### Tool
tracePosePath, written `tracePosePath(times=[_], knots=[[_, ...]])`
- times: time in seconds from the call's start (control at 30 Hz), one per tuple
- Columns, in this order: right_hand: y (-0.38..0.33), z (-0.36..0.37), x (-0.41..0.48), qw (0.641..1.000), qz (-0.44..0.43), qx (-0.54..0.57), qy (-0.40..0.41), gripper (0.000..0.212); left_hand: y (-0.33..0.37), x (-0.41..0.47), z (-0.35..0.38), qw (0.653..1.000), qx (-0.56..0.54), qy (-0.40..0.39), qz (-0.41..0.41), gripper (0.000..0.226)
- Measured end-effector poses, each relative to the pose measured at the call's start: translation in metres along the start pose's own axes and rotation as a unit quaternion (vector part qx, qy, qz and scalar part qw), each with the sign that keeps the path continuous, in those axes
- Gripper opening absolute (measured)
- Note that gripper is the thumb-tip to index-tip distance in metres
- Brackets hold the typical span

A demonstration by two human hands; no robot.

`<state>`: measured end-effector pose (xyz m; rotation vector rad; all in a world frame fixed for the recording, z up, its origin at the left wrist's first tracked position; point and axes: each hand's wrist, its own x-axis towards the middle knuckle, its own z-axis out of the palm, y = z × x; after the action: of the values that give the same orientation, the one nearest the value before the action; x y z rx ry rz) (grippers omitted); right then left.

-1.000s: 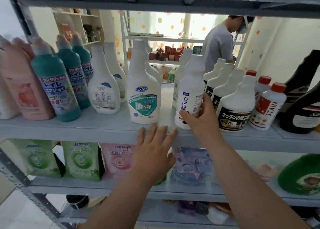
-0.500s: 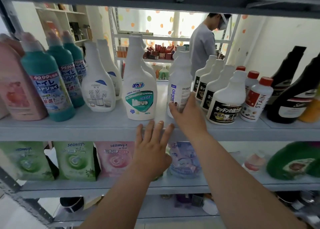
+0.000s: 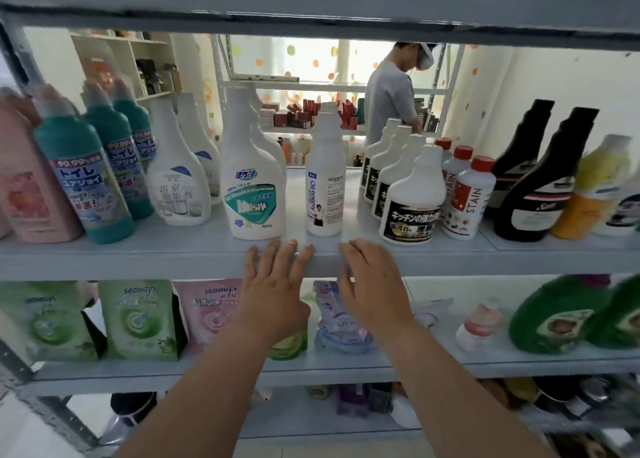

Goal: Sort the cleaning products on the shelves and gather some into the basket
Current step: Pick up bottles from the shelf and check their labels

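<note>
**A:** Where are the hands?

**B:** Both are at the front lip of the middle shelf (image 3: 138, 260). The left hand (image 3: 273, 291) has its fingers straight and slightly spread, with the tips at the lip, and it holds nothing. The right hand (image 3: 374, 284) is just beside it. Its fingers are straight too and closer together, and it is also empty.

**A:** And the products?

**B:** The slim white Oil enemy bottle (image 3: 323, 194) stands upright on that shelf, just beyond the gap between the hands and apart from both. Near it on the left is the white spray bottle (image 3: 252, 194) with a green label. Farther left are the teal bottles (image 3: 83, 180) and a pink bottle (image 3: 31, 187) at the end.

**A:** What's to the right?

**B:** The black-labelled white bottles (image 3: 412, 201) stand in a row running near to far. Next come the red-capped bottles (image 3: 467, 197), then two dark bottles (image 3: 540, 187).

**A:** And below?

**B:** Green and pink pouches (image 3: 138, 319) stand on the lower shelf, to the left of the left forearm. Beyond the shelves, a person in a grey shirt (image 3: 391, 93) stands at another rack.
</note>
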<state>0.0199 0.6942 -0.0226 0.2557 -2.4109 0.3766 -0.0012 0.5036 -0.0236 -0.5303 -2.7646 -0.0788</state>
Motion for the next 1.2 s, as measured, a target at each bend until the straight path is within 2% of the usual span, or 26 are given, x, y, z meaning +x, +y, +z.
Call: tracePosePath(times=[0.13, 0.2, 0.27, 0.4, 0.5, 0.57, 0.7, 0.77, 0.97, 1.1, 1.2], knots=[[0.049, -0.024, -0.028, 0.999, -0.047, -0.016, 0.009, 0.042, 0.024, 0.002, -0.017, 0.998, -0.027, 0.001, -0.053, 0.081], [0.078, -0.039, -0.035, 0.999, -0.030, -0.021, 0.023, 0.043, 0.047, 0.004, -0.026, 0.995, -0.059, 0.051, -0.059, 0.060], [0.109, -0.053, -0.038, 0.999, -0.014, -0.032, 0.035, 0.044, 0.075, 0.014, -0.030, 0.985, -0.138, 0.093, -0.047, 0.046], [0.165, -0.068, -0.043, 0.998, 0.010, -0.045, 0.036, 0.046, 0.124, 0.055, -0.037, 0.933, -0.344, 0.077, -0.075, 0.066], [0.183, -0.065, -0.053, 0.998, -0.014, -0.061, 0.019, 0.057, 0.144, 0.095, -0.043, 0.889, -0.432, 0.101, -0.113, 0.083], [0.182, -0.059, -0.054, 0.998, -0.020, -0.058, 0.024, 0.063, 0.147, 0.111, -0.043, 0.871, -0.466, 0.083, -0.134, 0.086], [0.186, -0.049, -0.051, 0.997, -0.017, -0.055, 0.047, 0.067, 0.151, 0.121, -0.025, 0.886, -0.434, 0.069, -0.149, 0.054], [0.189, -0.046, -0.051, 0.997, -0.025, -0.052, 0.058, 0.066, 0.149, 0.121, -0.021, 0.888, -0.427, 0.074, -0.154, 0.054], [0.191, -0.046, -0.053, 0.997, -0.034, -0.027, 0.061, 0.072, 0.150, 0.114, -0.019, 0.863, -0.467, 0.077, -0.174, 0.063], [0.180, -0.063, -0.052, 1.000, -0.004, 0.003, -0.012, 0.069, 0.157, 0.103, -0.028, 0.858, -0.475, 0.078, -0.180, 0.071], [0.176, -0.084, -0.051, 0.991, 0.021, 0.084, -0.098, 0.067, 0.166, 0.074, -0.038, 0.839, -0.505, 0.087, -0.183, 0.073]])
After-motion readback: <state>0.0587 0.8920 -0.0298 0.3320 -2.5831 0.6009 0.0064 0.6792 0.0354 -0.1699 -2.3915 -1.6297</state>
